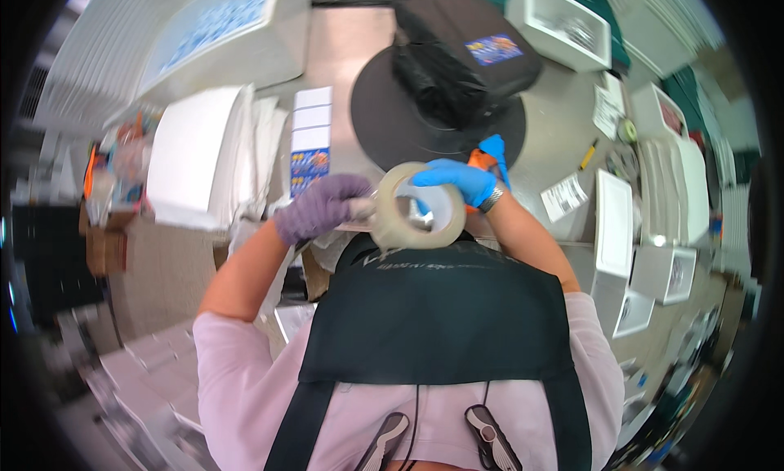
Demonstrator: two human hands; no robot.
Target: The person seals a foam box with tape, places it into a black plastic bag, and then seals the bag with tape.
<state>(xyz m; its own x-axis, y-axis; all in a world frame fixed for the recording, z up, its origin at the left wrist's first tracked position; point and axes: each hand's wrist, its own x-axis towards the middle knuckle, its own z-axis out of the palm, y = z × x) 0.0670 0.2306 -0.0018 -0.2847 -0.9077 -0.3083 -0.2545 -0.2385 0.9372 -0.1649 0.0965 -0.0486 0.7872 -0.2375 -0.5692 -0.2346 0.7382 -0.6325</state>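
A large roll of clear packing tape (pixel 387 220) with a white core is held up in front of my apron, over the table's near edge. My right hand (pixel 459 180), in a blue glove, grips the roll's upper right rim. My left hand (pixel 324 207), in a purple glove, pinches at the roll's left side; a pale bit there is too blurred to identify. Just beyond my right hand is an orange and blue tool (pixel 492 152), possibly a tape dispenser, partly hidden. Behind it, a black bag (pixel 514 60) rests on a round dark turntable (pixel 376 103).
Printed blue-and-white cards (pixel 311 128) lie left of the turntable, beside a stack of white sheets (pixel 193 155). On the right are a printed label (pixel 563 198), a yellow cutter (pixel 588 155) and a white bin (pixel 614 223). A large white bin (pixel 269 48) stands at back left.
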